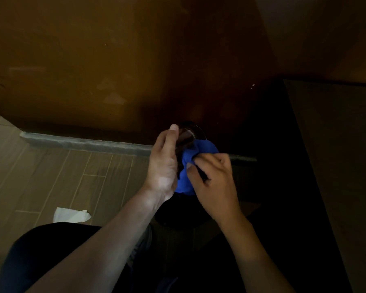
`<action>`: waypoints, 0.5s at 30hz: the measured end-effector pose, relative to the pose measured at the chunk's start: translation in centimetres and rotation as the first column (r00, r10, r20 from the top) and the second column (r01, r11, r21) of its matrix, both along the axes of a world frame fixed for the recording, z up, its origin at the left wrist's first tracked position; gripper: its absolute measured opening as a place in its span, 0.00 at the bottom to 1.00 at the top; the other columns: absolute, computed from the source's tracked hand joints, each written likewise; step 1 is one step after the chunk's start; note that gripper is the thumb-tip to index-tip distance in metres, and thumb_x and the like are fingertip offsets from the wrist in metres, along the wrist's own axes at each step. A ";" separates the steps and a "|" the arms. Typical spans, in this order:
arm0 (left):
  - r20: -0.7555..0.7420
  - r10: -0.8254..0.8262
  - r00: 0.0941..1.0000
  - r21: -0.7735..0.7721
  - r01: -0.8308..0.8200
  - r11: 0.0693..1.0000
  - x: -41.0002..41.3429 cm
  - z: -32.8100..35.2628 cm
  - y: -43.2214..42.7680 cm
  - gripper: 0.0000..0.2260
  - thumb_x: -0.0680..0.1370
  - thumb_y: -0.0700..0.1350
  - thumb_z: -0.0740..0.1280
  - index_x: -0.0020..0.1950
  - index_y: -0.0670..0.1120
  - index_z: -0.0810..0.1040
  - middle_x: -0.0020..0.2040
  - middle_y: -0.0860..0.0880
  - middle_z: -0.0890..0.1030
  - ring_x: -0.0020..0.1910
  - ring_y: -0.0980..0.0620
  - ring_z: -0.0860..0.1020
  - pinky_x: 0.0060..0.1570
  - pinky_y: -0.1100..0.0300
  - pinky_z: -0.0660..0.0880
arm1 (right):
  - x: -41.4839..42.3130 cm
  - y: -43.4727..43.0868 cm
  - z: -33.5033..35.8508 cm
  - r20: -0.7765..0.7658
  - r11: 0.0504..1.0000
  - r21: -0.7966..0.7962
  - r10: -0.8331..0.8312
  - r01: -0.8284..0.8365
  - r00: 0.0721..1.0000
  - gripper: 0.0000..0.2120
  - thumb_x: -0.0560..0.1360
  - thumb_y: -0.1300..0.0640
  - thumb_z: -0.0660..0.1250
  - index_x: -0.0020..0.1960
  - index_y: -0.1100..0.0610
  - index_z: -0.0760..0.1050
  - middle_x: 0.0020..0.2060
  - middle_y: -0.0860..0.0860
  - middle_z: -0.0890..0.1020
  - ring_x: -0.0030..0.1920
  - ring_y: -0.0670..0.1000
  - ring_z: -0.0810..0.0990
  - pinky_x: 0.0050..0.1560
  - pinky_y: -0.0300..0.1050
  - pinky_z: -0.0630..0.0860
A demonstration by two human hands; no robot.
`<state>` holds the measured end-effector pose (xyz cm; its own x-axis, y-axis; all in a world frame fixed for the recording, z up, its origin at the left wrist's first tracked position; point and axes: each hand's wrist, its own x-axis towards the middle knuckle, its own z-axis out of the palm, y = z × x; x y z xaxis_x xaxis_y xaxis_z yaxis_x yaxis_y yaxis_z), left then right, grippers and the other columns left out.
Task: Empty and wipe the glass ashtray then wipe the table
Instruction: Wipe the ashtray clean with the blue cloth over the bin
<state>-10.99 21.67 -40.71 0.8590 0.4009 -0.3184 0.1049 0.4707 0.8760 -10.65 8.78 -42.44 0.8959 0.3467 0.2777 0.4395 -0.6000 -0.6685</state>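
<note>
The round, clear glass ashtray (188, 134) is held up in the air at the centre of the scene, in front of a brown wall (93, 60), and is tilted onto its edge. It looks dark and see-through in the dim light, with a thin bright glint along its curved rim; whether anything lies inside cannot be told. The left hand (164, 163) grips it from the left side, thumb up along the rim and fingers curled behind the glass. The right hand (213, 180) has its fingers closed on a bunched bright blue cloth (197, 153), which is pressed against the near face of the ashtray. Part of the cloth hangs down between the two hands. To the right, a dark table top (330, 144) slopes away in shadow. On the pale wood-look tiled floor (51, 176) at near left lies a crumpled white paper tissue (71, 214).
</note>
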 end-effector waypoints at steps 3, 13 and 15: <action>0.000 -0.045 0.999 0.011 0.045 0.999 -0.3 -0.1 -0.1 0.26 0.83 0.59 0.63 0.66 0.37 0.78 0.62 0.31 0.80 0.60 0.36 0.82 0.67 0.36 0.75 | 0.2 -0.5 0.5 -0.069 0.997 -0.014 0.077 -0.078 0.995 0.11 0.80 0.46 0.61 0.52 0.49 0.80 0.47 0.33 0.76 0.53 0.46 0.68 0.56 0.48 0.73; 0.012 -0.182 0.983 -0.210 0.180 0.961 -0.6 0.0 -0.3 0.28 0.86 0.59 0.60 0.74 0.37 0.74 0.68 0.32 0.81 0.67 0.40 0.82 0.65 0.49 0.80 | 2.3 0.2 1.5 0.029 0.962 -0.072 0.267 -0.265 0.963 0.08 0.84 0.58 0.62 0.59 0.58 0.78 0.54 0.46 0.78 0.61 0.46 0.73 0.66 0.40 0.69; 0.019 -0.179 0.984 -0.191 0.179 0.965 -0.7 0.1 -0.6 0.26 0.87 0.57 0.59 0.73 0.38 0.75 0.68 0.33 0.80 0.68 0.39 0.81 0.68 0.49 0.78 | 2.4 0.4 1.5 0.083 0.974 -0.106 0.209 -0.200 0.974 0.10 0.83 0.59 0.63 0.62 0.58 0.78 0.57 0.50 0.80 0.63 0.48 0.74 0.67 0.41 0.70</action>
<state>-11.64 21.07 -40.64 0.9117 0.1725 -0.3730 0.2016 0.6034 0.7716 -8.22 9.20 -40.90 0.7752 0.5489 0.3126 0.6167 -0.5505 -0.5627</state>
